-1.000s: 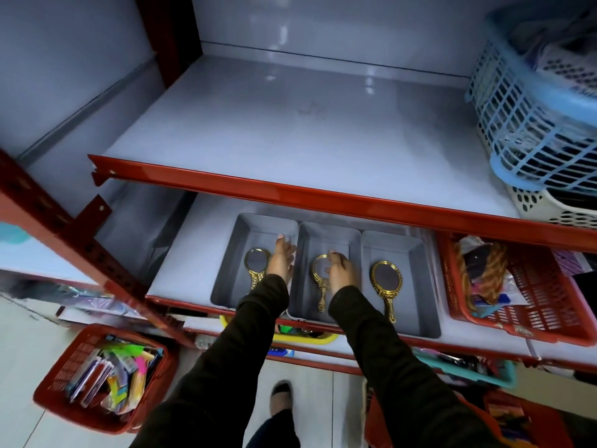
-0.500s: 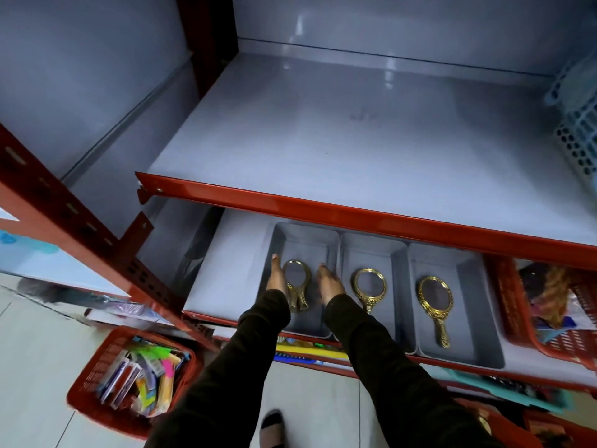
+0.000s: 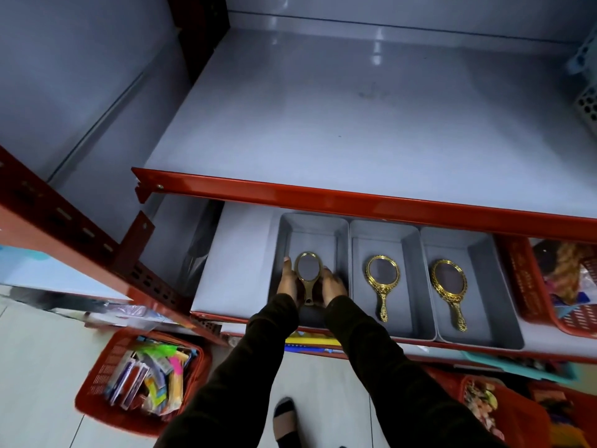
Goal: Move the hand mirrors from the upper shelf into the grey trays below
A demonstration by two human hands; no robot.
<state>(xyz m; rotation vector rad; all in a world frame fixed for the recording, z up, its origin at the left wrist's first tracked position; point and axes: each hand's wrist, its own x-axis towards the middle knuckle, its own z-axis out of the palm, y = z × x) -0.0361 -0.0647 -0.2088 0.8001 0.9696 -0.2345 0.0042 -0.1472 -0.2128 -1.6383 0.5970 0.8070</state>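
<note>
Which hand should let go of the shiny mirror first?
Probably the right hand: it only touches the side of the leftmost mirror, while the left hand cups its rim and handle and can steady it in the left tray.

Both arms in dark sleeves reach forward and down, close together, nearly parallel. Left hand (image 3: 288,283) and right hand (image 3: 332,285) sit side by side, palms facing inward, fingers (image 3: 327,273) curled; grip state unclear. One foot visible below.

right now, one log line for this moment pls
stage: placing | left hand and right hand: flanking left mirror in left tray | middle mirror, right mirror: in trays | upper shelf: no mirrors
</note>
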